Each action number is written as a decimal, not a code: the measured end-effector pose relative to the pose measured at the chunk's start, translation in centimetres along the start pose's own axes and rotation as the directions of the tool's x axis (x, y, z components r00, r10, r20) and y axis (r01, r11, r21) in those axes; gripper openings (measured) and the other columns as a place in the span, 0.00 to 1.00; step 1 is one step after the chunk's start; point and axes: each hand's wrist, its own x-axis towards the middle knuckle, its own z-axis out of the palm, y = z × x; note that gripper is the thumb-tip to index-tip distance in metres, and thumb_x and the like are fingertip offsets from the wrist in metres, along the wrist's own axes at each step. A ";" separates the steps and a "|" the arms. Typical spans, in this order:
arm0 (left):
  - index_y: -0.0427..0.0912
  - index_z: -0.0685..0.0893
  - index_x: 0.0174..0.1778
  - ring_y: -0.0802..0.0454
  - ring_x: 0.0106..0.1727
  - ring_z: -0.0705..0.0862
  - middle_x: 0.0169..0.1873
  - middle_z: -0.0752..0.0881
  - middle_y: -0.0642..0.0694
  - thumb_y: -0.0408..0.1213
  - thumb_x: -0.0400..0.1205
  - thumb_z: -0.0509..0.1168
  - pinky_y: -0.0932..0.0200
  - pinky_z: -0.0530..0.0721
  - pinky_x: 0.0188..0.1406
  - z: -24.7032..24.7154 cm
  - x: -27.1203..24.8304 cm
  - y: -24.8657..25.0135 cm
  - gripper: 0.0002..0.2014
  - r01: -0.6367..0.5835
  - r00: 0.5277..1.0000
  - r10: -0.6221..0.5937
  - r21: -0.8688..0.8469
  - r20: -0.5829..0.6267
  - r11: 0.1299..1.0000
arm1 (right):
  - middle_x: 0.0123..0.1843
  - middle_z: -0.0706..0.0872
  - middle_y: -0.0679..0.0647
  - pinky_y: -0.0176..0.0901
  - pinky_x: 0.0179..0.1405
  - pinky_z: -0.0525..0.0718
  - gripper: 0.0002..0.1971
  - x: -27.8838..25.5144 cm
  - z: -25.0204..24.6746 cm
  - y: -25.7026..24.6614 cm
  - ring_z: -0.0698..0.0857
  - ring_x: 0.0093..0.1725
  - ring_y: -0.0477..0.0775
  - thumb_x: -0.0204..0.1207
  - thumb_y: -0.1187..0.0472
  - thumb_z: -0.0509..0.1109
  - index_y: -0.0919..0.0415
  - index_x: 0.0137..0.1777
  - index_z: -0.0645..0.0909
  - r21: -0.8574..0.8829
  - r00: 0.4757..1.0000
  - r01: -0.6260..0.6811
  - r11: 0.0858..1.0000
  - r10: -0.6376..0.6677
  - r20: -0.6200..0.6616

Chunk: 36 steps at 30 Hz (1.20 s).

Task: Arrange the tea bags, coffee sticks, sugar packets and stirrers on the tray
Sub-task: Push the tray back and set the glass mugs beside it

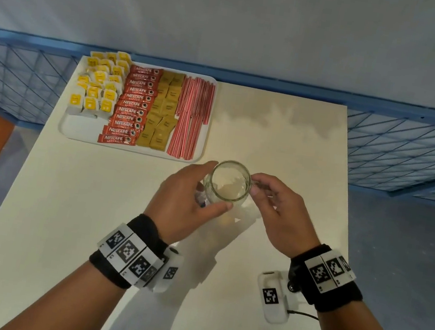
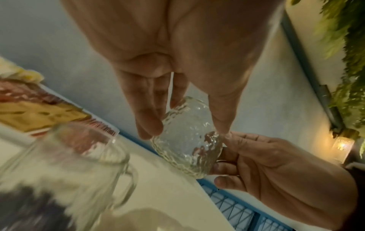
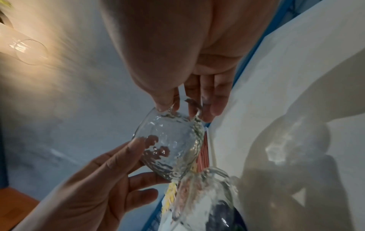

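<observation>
Nearest the camera in the head view, both forearms w/ black wristbands are reaching up from the bottom edge toward frame centre. Left hand [image 1: 185, 202] is wrapping its fingers and thumb round a clear textured glass [image 1: 229, 182], which is sitting just above centre, mouth facing the camera. Right hand [image 1: 277, 207] is gripping the same glass from the right side, thumb at the rim, fingers curled by the handle. In the left wrist view a second glass mug [image 2: 65, 171] is showing blurred at lower left; whether it's touching anything can't be told. All this is happening over a cream table [image 1: 88, 230]. Further off, upper left of frame, the white tray [image 1: 80, 127] is lying on the table, carrying, left to right, yellow-tagged tea bags [image 1: 98, 85], red coffee sticks [image 1: 132, 104], brown sugar packets [image 1: 163, 111] and red-striped stirrers [image 1: 192, 116], in neat columns, well apart from the hands.
</observation>
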 end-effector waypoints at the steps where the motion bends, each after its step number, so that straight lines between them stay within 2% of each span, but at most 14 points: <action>1: 0.67 0.75 0.72 0.62 0.52 0.84 0.59 0.84 0.61 0.59 0.74 0.77 0.53 0.91 0.46 -0.6 0.7 0.1 0.31 -0.002 1.000 0.002 0.002 -0.002 1.000 | 0.54 0.91 0.41 0.28 0.54 0.82 0.08 0.6 -0.1 -0.5 0.88 0.55 0.39 0.87 0.57 0.69 0.44 0.62 0.85 0.009 1.000 0.017 1.000 -0.017 -0.012; 3: 0.65 0.75 0.74 0.62 0.54 0.84 0.62 0.83 0.61 0.58 0.73 0.78 0.51 0.92 0.44 -1.8 2.2 0.2 0.33 -0.008 1.000 0.009 -0.011 0.002 1.000 | 0.55 0.91 0.42 0.32 0.56 0.84 0.09 2.0 -0.3 -1.2 0.88 0.56 0.41 0.87 0.57 0.69 0.45 0.63 0.85 0.012 0.998 0.051 0.999 -0.050 -0.035; 6: 0.65 0.76 0.74 0.62 0.55 0.84 0.61 0.82 0.68 0.56 0.74 0.78 0.51 0.92 0.39 -3.5 4.8 0.3 0.32 -0.040 0.999 0.040 -0.021 0.017 0.999 | 0.57 0.90 0.41 0.37 0.58 0.85 0.10 4.4 -0.3 -1.8 0.87 0.58 0.40 0.88 0.57 0.69 0.48 0.66 0.86 -0.006 0.995 0.080 0.997 -0.080 -0.051; 9: 0.61 0.76 0.77 0.62 0.52 0.85 0.63 0.83 0.66 0.57 0.74 0.77 0.53 0.91 0.42 -4.6 7.9 -0.2 0.34 -0.076 0.997 0.075 0.043 0.025 0.996 | 0.58 0.91 0.42 0.40 0.60 0.87 0.11 7.5 -0.1 -1.7 0.88 0.59 0.42 0.88 0.57 0.69 0.51 0.67 0.86 -0.032 0.990 0.105 0.994 -0.107 -0.092; 14: 0.59 0.76 0.77 0.60 0.52 0.85 0.61 0.85 0.62 0.55 0.76 0.76 0.53 0.91 0.44 -5.2 13.5 -1.4 0.33 -0.104 0.994 0.102 0.086 0.023 0.991 | 0.59 0.91 0.43 0.33 0.58 0.84 0.12 13.1 0.2 -1.0 0.87 0.57 0.39 0.88 0.58 0.69 0.49 0.68 0.86 -0.035 0.979 0.120 0.992 -0.124 -0.159; 17: 0.57 0.77 0.76 0.62 0.53 0.84 0.61 0.85 0.62 0.53 0.77 0.76 0.55 0.89 0.50 -5.1 16.7 -2.3 0.31 -0.109 0.994 0.107 0.102 0.027 0.989 | 0.58 0.90 0.43 0.35 0.59 0.84 0.12 16.2 0.6 -0.1 0.87 0.57 0.41 0.88 0.59 0.68 0.50 0.68 0.85 -0.029 0.976 0.105 0.994 -0.108 -0.191; 20: 0.59 0.77 0.76 0.67 0.54 0.83 0.60 0.85 0.63 0.51 0.78 0.76 0.60 0.87 0.51 -4.6 19.3 -3.5 0.29 -0.096 0.995 0.093 0.094 0.036 0.991 | 0.59 0.90 0.43 0.34 0.58 0.83 0.12 18.9 1.0 0.7 0.86 0.58 0.43 0.88 0.58 0.67 0.49 0.68 0.85 -0.035 0.976 0.075 0.997 -0.080 -0.204; 22: 0.58 0.77 0.75 0.64 0.55 0.84 0.60 0.86 0.61 0.50 0.79 0.76 0.58 0.87 0.52 -4.1 20.7 -4.4 0.28 -0.077 0.996 0.073 0.082 0.044 0.994 | 0.60 0.90 0.43 0.33 0.58 0.81 0.12 20.4 1.4 1.3 0.86 0.59 0.42 0.89 0.59 0.66 0.50 0.68 0.85 -0.039 0.976 0.057 0.998 -0.064 -0.208; 27: 0.58 0.75 0.75 0.58 0.58 0.85 0.62 0.85 0.59 0.49 0.80 0.75 0.52 0.87 0.58 -3.1 23.4 -6.7 0.28 -0.030 0.997 0.025 0.068 0.070 0.997 | 0.62 0.89 0.45 0.42 0.63 0.84 0.12 23.2 2.0 3.0 0.87 0.61 0.46 0.89 0.59 0.65 0.52 0.69 0.84 -0.028 0.978 0.009 1.000 -0.014 -0.207; 32: 0.56 0.74 0.78 0.56 0.60 0.84 0.64 0.84 0.57 0.47 0.82 0.73 0.58 0.84 0.55 -2.8 24.8 -7.7 0.28 -0.004 0.991 -0.007 0.082 0.135 0.997 | 0.64 0.89 0.47 0.51 0.70 0.84 0.12 24.6 2.4 4.4 0.86 0.64 0.50 0.90 0.58 0.64 0.53 0.70 0.83 -0.025 0.980 -0.027 0.999 0.021 -0.198; 34: 0.55 0.73 0.78 0.55 0.61 0.84 0.65 0.84 0.56 0.46 0.82 0.73 0.60 0.81 0.53 -2.7 25.3 -7.9 0.28 -0.003 0.989 -0.009 0.084 0.145 0.996 | 0.64 0.89 0.48 0.52 0.70 0.84 0.12 25.0 2.4 4.8 0.86 0.65 0.51 0.90 0.58 0.64 0.53 0.70 0.83 -0.032 0.980 -0.036 0.999 0.029 -0.197; 36: 0.56 0.73 0.79 0.55 0.62 0.84 0.66 0.84 0.57 0.46 0.82 0.73 0.58 0.82 0.55 -2.5 25.6 -8.1 0.28 0.003 0.988 -0.016 0.087 0.152 0.996 | 0.64 0.89 0.48 0.50 0.69 0.84 0.12 25.2 2.3 5.0 0.86 0.65 0.51 0.90 0.58 0.64 0.53 0.69 0.83 -0.036 0.980 -0.033 0.999 0.025 -0.199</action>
